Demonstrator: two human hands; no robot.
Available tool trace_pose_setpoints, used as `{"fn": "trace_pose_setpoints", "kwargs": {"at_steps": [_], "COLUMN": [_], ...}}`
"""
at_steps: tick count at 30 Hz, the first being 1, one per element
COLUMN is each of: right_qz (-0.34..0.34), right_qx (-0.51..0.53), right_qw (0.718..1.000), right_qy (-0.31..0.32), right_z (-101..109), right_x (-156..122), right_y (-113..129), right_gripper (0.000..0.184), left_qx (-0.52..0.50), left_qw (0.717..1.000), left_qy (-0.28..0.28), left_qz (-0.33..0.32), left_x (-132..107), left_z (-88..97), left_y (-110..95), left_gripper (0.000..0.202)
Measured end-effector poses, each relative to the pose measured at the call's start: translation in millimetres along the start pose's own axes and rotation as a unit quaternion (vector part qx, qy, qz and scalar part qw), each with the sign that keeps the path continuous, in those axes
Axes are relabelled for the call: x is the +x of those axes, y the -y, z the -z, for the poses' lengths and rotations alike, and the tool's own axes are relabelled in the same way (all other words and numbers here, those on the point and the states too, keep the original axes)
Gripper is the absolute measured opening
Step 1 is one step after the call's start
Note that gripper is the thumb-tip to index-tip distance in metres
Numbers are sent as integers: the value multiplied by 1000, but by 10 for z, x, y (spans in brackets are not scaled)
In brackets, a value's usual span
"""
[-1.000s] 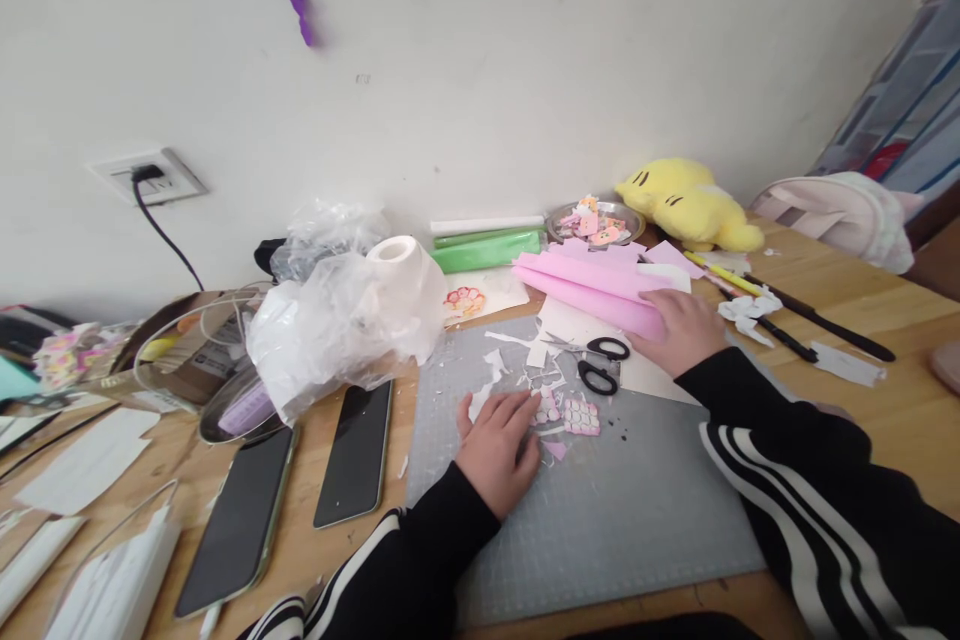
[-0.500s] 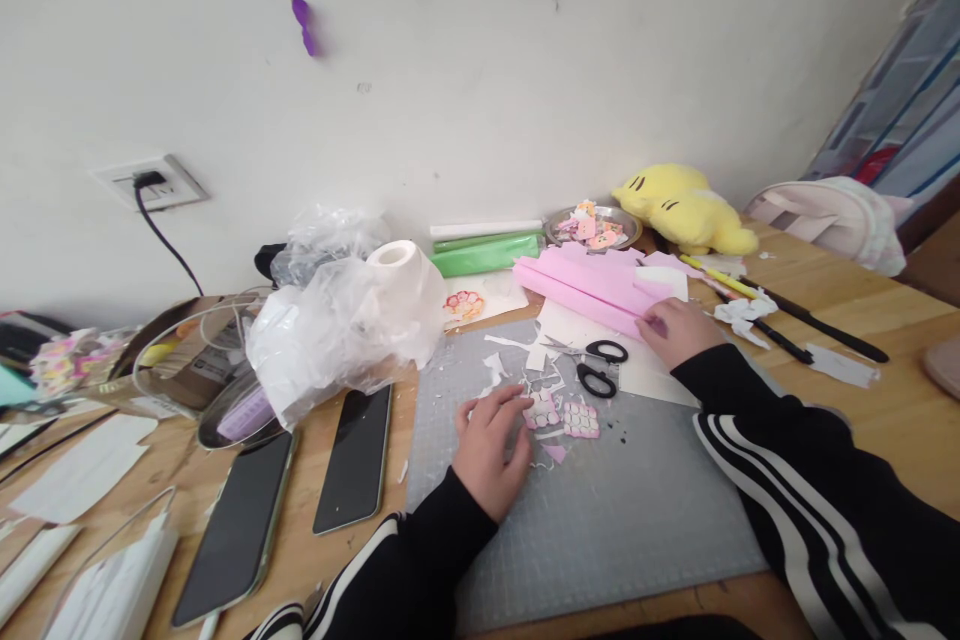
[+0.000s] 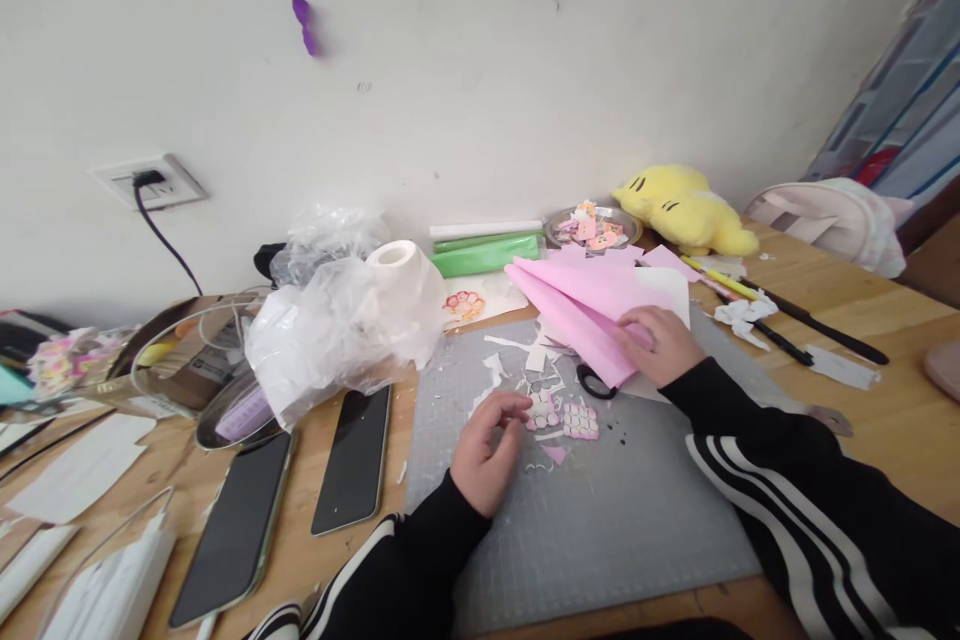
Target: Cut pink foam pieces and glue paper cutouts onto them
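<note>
My right hand grips the near edge of a folded sheet of pink paper, whose flap spreads toward me. The paper covers most of a pair of scissors; one black handle loop shows below it. My left hand rests over the grey cutting mat, fingers curved and thumb apart, with nothing visible in it. Just right of its fingertips lie two small pink-and-white pieces with round shapes. White paper scraps and a pink scrap are scattered nearby.
Two phones and a crumpled plastic bag with a white roll stand left. Behind are green rolls, a metal dish of paper cutouts and a yellow plush. Black-handled tools and pens lie right.
My right hand has moved left and toward me, drawing the pink paper's flap over the scissors. My left hand has shifted slightly, its fingers more curled.
</note>
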State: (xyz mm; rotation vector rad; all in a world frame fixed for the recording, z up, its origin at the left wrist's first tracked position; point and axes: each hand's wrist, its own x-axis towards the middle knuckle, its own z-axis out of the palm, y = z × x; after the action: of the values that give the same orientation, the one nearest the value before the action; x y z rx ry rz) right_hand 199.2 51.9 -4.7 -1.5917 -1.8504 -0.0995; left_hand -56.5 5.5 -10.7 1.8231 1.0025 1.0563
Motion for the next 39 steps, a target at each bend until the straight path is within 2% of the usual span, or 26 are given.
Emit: {"fn": "trace_pose_setpoints", "kwargs": {"at_steps": [2, 4, 7, 10, 12, 14, 17, 19, 21, 23, 26, 28, 30, 34, 36, 39], "right_qz": [-71, -147, -248, -276, -244, -183, 20, 166, 233, 271, 291, 276, 234, 130, 106, 101], "right_qx": [-81, -100, 24, 174, 192, 139, 70, 67, 75, 97, 153, 179, 193, 203, 174, 103], "right_qw": [994, 984, 968, 945, 951, 973, 997, 983, 967, 951, 929, 926, 939, 968, 978, 989], "right_qy": [-16, -16, -15, 5, 4, -26, -3, 40, 74, 115, 173, 182, 163, 69, 32, 25], "right_z": [10, 23, 14, -5, 14, 64, 144, 160, 137, 91, 19, -13, -29, -41, -52, -81], "right_x": [27, 63, 111, 131, 124, 100, 34, -28, -97, -161, -225, -241, -241, -228, -228, -237], "right_y": [-141, -290, -445, -435, -325, -161, 102, 246, 351, 417, 466, 481, 491, 497, 483, 448], "right_gripper": [39, 56, 63, 52, 45, 41, 40, 37, 33, 31, 28, 25, 22, 18, 19, 17], "left_qx": [5, 11, 16, 13, 5, -19, -105, -180, -251, -309, -356, -357, -347, -325, -322, -322], "left_qw": [1000, 1000, 1000, 1000, 1000, 999, 993, 981, 965, 947, 928, 927, 932, 940, 942, 942], "left_qy": [4, 7, 7, 2, 1, 5, 11, 12, 9, 2, -19, -31, -34, -35, -37, -38], "left_qz": [1, 5, 10, 11, 16, 31, 60, 72, 77, 88, 107, 109, 103, 95, 92, 88], "left_x": [2, -2, -9, -8, -7, -9, -15, -17, -13, -4, 15, 23, 23, 15, 14, 17], "left_z": [6, 12, 15, 11, 8, 3, -4, -9, -12, -14, -18, -19, -18, -12, -10, -5], "left_y": [-21, -42, -58, -50, -42, -36, -33, -30, -19, 1, 37, 58, 70, 77, 78, 80], "left_gripper": [21, 21, 20, 20, 19, 18, 18, 21, 28, 35, 41, 41, 40, 36, 34, 32]}}
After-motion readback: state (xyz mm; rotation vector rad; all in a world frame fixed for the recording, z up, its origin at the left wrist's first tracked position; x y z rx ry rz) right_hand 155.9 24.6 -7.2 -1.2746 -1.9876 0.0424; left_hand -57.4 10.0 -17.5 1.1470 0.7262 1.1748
